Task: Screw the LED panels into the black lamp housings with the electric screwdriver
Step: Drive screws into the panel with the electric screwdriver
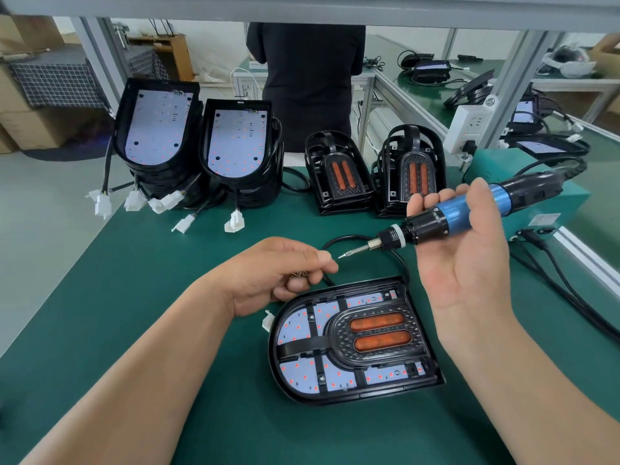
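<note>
The nearest lamp housing [355, 394] is lying flat on the green table [151, 313] between the two forearms, open side up, with its rounded end pointing left. The LED panel [297, 328] is sitting inside it under a black inner frame [339, 344] carrying two orange lenses. Just beyond the housing, the left hand [278, 270] is hovering with fingers curled and thumb and forefinger pressed together. It is cupping small metal parts [299, 275] under the curled fingers; what the fingertips are pinching is too small to tell. The right hand [463, 256] is facing palm up above the housing's right end and is gripping the electric screwdriver [449, 213], thumb over the blue barrel and fingers wrapped beneath. The bit [352, 252] is pointing left, its tip just beside the left fingertips. Farther back, two leaning stacks of housings with panels [157, 129] are standing at left with white connectors [235, 223] trailing forward, and two stacks of inner frames [339, 172] are standing at centre. A person in black [305, 78] is standing behind the table.
</note>
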`<act>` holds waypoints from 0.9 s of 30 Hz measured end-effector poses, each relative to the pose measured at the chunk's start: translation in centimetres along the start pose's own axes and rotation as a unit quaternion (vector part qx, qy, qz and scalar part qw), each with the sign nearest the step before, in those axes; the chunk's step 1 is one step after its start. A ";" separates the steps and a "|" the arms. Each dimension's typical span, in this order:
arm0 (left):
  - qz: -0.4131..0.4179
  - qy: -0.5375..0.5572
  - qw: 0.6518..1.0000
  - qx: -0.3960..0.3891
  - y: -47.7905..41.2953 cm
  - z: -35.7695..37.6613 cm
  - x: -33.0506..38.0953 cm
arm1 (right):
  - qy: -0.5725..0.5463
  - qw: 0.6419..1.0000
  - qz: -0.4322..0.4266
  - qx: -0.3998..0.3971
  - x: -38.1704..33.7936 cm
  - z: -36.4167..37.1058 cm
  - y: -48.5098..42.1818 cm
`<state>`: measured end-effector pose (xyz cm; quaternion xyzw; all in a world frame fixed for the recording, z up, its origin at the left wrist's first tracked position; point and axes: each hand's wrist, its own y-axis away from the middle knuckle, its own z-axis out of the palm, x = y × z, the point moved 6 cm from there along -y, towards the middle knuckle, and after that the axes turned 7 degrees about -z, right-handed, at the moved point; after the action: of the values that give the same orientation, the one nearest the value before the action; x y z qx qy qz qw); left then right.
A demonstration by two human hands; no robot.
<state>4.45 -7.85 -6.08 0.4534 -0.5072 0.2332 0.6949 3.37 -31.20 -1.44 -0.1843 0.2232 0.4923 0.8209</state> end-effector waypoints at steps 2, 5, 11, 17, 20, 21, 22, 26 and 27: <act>-0.006 -0.057 0.998 -0.012 0.1 0.2 -0.2 | -0.012 1.000 0.001 -0.004 -0.4 0.1 -0.1; -0.011 -0.117 0.993 -0.031 0.4 0.7 -0.1 | -0.034 0.999 0.002 -0.004 -1.1 0.3 -0.2; -0.036 -0.146 0.988 -0.033 0.7 0.8 -0.2 | -0.070 0.997 -0.008 -0.021 -2.6 1.3 -0.3; -0.011 -0.156 0.988 -0.008 0.9 1.0 0.3 | -0.022 0.998 -0.009 -0.066 -3.9 0.4 0.4; 0.007 -0.156 0.988 0.006 0.9 0.8 0.6 | 0.006 0.996 -0.008 -0.084 -4.5 -0.6 0.9; 0.014 -0.155 0.988 0.012 1.0 0.6 0.7 | 0.015 0.996 -0.009 -0.088 -4.7 -1.0 1.1; 0.020 -0.156 0.987 0.019 1.0 0.4 0.8 | 0.022 0.996 -0.010 -0.091 -4.9 -1.2 1.3; 0.033 -0.162 0.985 0.037 1.0 -0.4 1.1 | 0.044 0.992 -0.015 -0.116 -5.3 -1.6 2.2; 0.035 -0.165 0.985 0.039 1.0 -0.4 1.1 | 0.051 0.991 -0.017 -0.126 -5.4 -1.5 2.4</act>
<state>4.25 -7.15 -4.73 0.4942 -0.6211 0.1986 0.5749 -1.24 -34.82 0.07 -0.3146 0.1979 0.4924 0.7870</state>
